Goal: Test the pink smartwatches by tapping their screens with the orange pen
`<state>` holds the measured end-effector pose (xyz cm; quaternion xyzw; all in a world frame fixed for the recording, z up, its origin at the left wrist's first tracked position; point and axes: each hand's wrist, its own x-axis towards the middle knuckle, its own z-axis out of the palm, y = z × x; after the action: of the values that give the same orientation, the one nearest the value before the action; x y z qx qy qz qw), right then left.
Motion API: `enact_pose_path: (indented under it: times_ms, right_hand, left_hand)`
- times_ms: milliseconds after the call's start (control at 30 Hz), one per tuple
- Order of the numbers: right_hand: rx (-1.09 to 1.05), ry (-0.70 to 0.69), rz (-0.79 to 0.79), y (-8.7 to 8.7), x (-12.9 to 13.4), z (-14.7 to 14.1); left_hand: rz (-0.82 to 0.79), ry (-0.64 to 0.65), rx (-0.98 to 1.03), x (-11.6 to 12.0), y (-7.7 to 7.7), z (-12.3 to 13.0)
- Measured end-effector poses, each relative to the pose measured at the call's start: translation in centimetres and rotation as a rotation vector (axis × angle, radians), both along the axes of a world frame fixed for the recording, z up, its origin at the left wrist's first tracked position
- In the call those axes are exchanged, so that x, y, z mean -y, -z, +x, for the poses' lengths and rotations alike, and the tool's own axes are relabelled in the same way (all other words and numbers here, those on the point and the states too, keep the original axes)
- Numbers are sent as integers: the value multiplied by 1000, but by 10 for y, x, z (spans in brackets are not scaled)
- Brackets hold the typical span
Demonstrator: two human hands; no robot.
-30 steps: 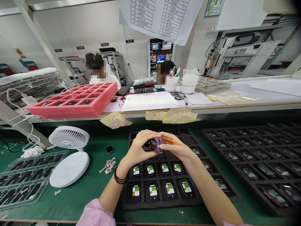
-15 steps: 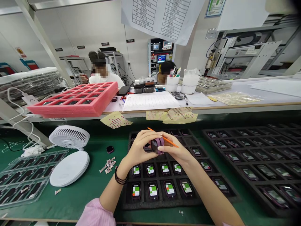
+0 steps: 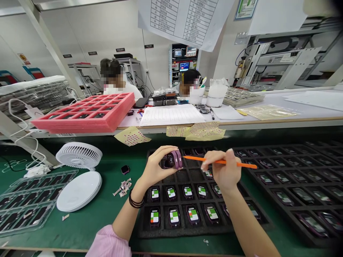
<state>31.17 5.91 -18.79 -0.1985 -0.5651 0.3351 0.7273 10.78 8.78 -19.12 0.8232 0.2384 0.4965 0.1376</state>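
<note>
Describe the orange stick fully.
The orange stick is slim and straight, with a dark pointed tip; material unclear, perhaps plastic or painted wood. It sits nearly level in the right hand, gripped around its middle, blunt end sticking out. The tip points at the purple devices in the left hand, a slight gap showing.

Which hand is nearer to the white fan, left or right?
Left. The left hand is to the right of the white fan, past the loose watch; the right hand, with the orange stick, is farther right.
</note>
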Motion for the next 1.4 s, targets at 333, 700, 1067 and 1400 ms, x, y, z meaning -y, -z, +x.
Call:
enact_pose_path:
  times_ms: [333,700,1067,1400]
  right_hand:
    - [93,102,25,3,5,-6]
    - [92,177,31,2,6,-5]
    - [148,221,49,9,8,-10]
    - [123,150,62,3,15,-10]
  left_hand:
    - [20,-3,-7,1,1,3]
    - [13,-10,-15,2,0,3]
    - [73,-30,-19,3,2,1]
    - [36,-12,-17,7,1,6]
